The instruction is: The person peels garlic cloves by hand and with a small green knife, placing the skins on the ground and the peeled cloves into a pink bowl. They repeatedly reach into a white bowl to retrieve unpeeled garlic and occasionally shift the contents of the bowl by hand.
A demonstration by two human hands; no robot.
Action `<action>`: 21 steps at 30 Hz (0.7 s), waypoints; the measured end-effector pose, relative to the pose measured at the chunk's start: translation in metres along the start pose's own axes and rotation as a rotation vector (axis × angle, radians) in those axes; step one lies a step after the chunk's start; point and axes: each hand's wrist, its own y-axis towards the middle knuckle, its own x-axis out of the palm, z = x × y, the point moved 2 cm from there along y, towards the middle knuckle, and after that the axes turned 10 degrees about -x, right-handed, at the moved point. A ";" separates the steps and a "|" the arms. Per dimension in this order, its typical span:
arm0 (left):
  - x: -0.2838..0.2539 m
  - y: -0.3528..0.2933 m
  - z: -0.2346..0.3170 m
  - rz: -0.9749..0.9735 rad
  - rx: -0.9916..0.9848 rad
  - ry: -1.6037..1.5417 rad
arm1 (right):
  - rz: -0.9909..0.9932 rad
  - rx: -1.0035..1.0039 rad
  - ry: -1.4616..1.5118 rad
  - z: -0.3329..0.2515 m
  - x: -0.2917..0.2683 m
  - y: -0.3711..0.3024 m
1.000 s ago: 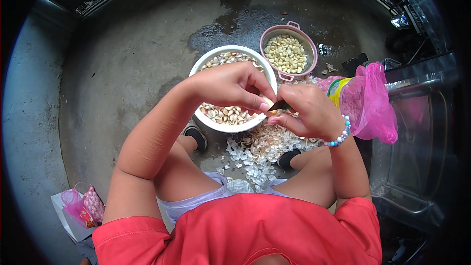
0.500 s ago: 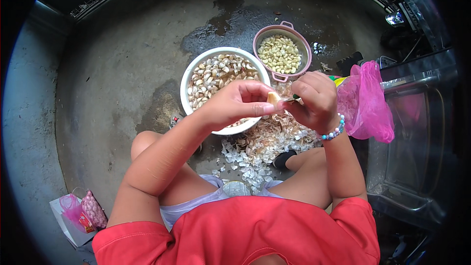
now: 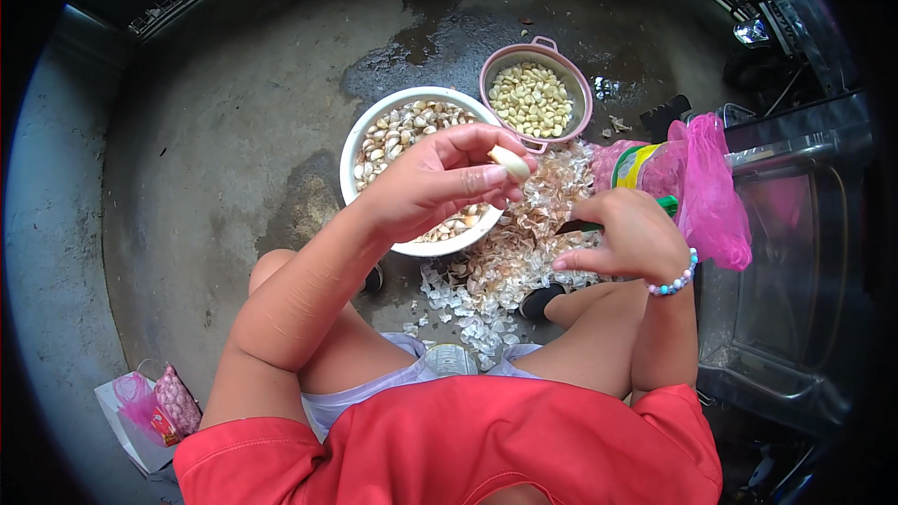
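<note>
A peeled, pale garlic clove (image 3: pixel 511 165) is pinched between the thumb and fingers of my left hand (image 3: pixel 458 173), above the right side of a white basin (image 3: pixel 350 168). Unpeeled garlic cloves (image 3: pixel 400 136) fill much of that basin. My right hand (image 3: pixel 629 238), with a beaded bracelet at the wrist, grips a small knife (image 3: pixel 667 206) with a green handle; its dark blade shows partly past the fingers. Beneath both hands lies a heap of papery garlic skins (image 3: pixel 519 243). Peeled cloves (image 3: pixel 531 98) lie in a pink-rimmed colander (image 3: pixel 586 98) farther off.
A pink mesh bag (image 3: pixel 706 187) with a yellow and green label sits to the right, beside a dark glossy panel (image 3: pixel 786 262). Wet patches (image 3: pixel 412 51) mark the concrete floor. At the far lower left, a mesh bag of garlic (image 3: pixel 176 400) rests on a white box (image 3: pixel 126 430).
My hands have moved apart. The right hand went down and right with the knife, while the left turned slightly, still holding the clove, whose pale side now shows.
</note>
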 end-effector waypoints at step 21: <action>0.041 -0.016 0.015 0.315 0.336 1.033 | 0.709 -0.137 0.557 -0.032 -0.002 0.018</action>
